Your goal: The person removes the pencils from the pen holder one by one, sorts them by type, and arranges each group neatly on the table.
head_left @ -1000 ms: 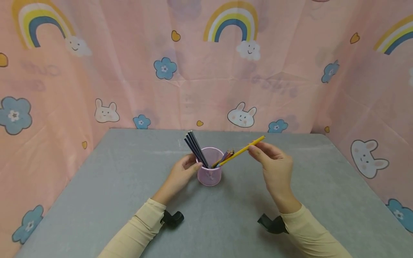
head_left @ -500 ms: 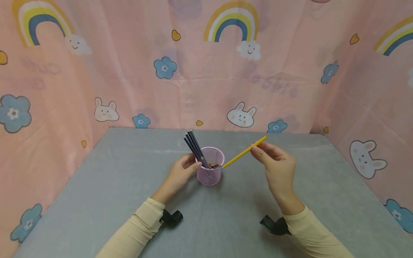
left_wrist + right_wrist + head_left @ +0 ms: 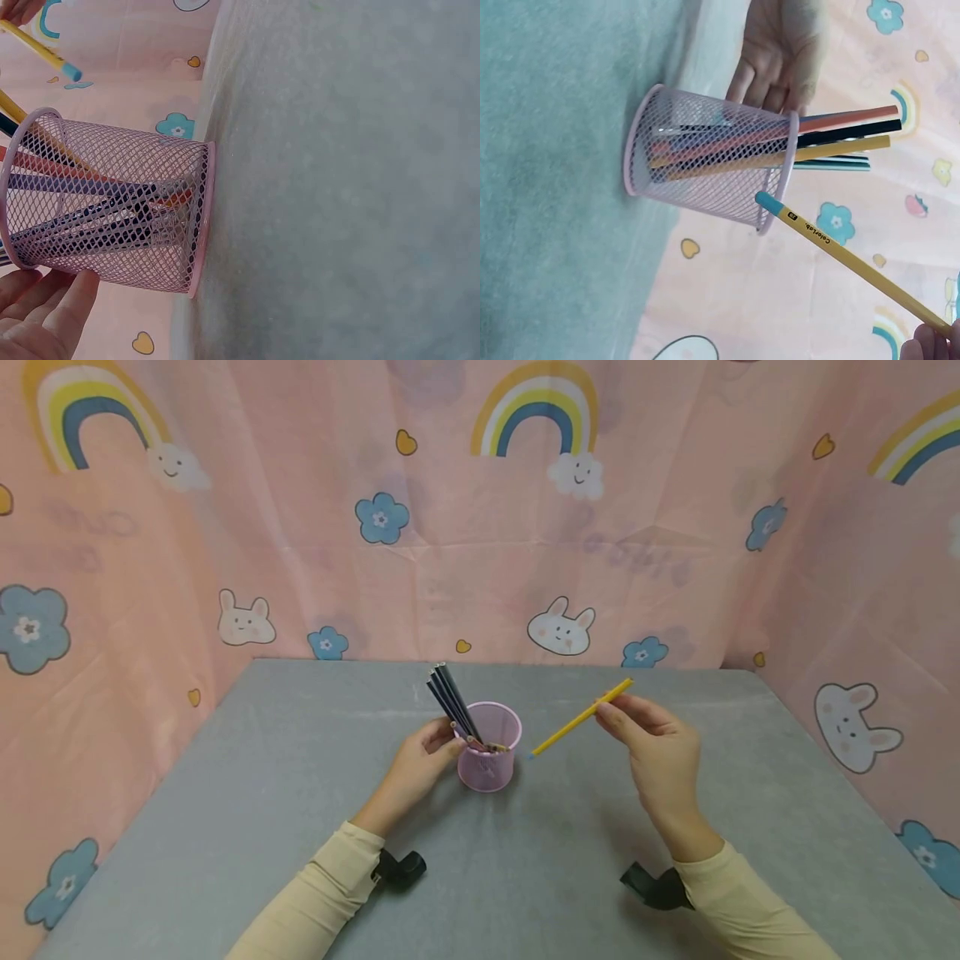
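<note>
My left hand (image 3: 412, 770) grips the pink mesh pencil cup (image 3: 486, 772) by its left side near the rim, thumb in front. The cup stands upright on the grey table. Several dark pencils (image 3: 456, 710) lean left out of it. The right wrist view also shows a red pencil (image 3: 847, 118), a black pencil (image 3: 849, 133) and a yellow pencil (image 3: 844, 148) inside. Right of the cup, my right hand (image 3: 663, 760) pinches another yellow pencil (image 3: 573, 725) near its upper end. That pencil slants down toward the cup, its blue tip (image 3: 71, 72) apart from the rim.
The grey tabletop (image 3: 525, 877) spreads around both hands. A pink printed cloth (image 3: 450, 577) hangs behind it and along both sides. Black straps with a dark wrist mount (image 3: 405, 870) show at each sleeve.
My right hand has moved right, drawing the yellow pencil's blue end out from the cup's rim. Coloured pencils inside have tipped from the right side to the left. My left hand stays put.
</note>
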The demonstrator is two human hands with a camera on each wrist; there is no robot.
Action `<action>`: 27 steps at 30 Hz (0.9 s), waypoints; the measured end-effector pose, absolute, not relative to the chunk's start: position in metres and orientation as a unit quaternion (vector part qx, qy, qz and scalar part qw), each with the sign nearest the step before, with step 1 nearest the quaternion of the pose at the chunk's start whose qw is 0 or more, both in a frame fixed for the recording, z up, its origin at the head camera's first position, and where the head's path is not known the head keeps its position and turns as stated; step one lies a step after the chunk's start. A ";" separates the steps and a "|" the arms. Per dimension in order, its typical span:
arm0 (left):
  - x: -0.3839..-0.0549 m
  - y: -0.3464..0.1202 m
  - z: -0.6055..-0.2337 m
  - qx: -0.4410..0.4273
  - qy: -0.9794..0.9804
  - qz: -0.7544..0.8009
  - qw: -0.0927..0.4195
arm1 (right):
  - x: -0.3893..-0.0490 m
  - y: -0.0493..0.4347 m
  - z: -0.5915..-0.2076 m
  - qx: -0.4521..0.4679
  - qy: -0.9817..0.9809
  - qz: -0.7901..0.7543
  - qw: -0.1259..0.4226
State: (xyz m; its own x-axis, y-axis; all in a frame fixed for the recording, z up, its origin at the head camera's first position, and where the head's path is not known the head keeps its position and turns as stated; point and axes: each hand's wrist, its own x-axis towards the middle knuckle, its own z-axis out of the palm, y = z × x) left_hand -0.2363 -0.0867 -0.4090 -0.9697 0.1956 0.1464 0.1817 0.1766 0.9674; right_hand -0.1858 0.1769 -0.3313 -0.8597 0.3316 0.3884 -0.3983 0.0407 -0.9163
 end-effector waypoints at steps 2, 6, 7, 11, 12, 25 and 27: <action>-0.237 -0.087 -0.409 0.123 0.767 0.629 0.003 | -0.187 0.179 -0.332 0.022 -0.673 0.692 0.260; -0.236 -0.086 -0.409 0.127 0.766 0.630 -0.001 | -0.189 0.181 -0.333 0.019 -0.680 0.687 0.255; -0.236 -0.086 -0.409 0.125 0.767 0.629 -0.001 | -0.189 0.182 -0.334 0.019 -0.681 0.687 0.254; -0.234 -0.085 -0.406 0.123 0.766 0.631 0.003 | -0.192 0.186 -0.335 0.014 -0.706 0.665 0.243; -0.234 -0.085 -0.406 0.123 0.766 0.631 0.002 | -0.193 0.188 -0.335 0.012 -0.721 0.653 0.233; -0.238 -0.090 -0.411 0.135 0.764 0.631 -0.006 | -0.228 0.205 -0.327 0.032 -0.819 0.569 0.074; -0.238 -0.089 -0.412 0.139 0.763 0.632 -0.006 | -0.234 0.206 -0.327 0.029 -0.830 0.553 0.069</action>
